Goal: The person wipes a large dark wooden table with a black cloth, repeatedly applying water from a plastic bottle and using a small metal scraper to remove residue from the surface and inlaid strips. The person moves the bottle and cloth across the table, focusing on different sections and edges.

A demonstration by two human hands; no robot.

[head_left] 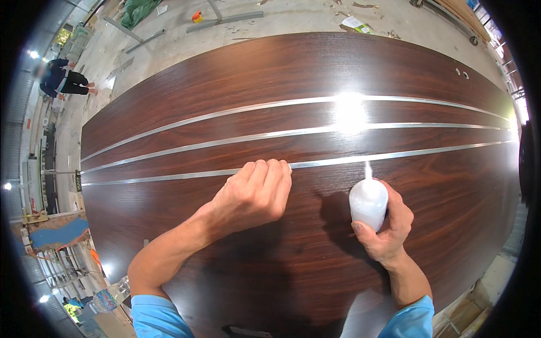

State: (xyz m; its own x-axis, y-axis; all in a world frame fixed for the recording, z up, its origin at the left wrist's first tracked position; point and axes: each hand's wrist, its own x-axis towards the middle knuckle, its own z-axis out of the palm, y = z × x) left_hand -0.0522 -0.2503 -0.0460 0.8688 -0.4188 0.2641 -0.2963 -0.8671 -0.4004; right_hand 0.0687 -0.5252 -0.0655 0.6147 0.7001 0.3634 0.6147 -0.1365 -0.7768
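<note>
A large dark brown wood-grain panel (315,225) lies in front of me, with three thin silver metal strips running lengthwise across it. My left hand (256,188) is closed and rests over the nearest strip (332,161). A small bit of white shows at its fingertips, but what they hold is hidden. To the right, my right hand (391,225) grips a white squeeze bottle (369,204). The bottle's narrow nozzle points away from me, its tip at or just short of the nearest strip; I cannot tell whether they touch.
Metal stand legs (225,21), an orange-red object (196,17) and a green sheet (138,11) lie on the concrete floor beyond the panel. Another person (62,79) stands at the far left. A clear plastic bottle (104,300) is by the panel's left edge.
</note>
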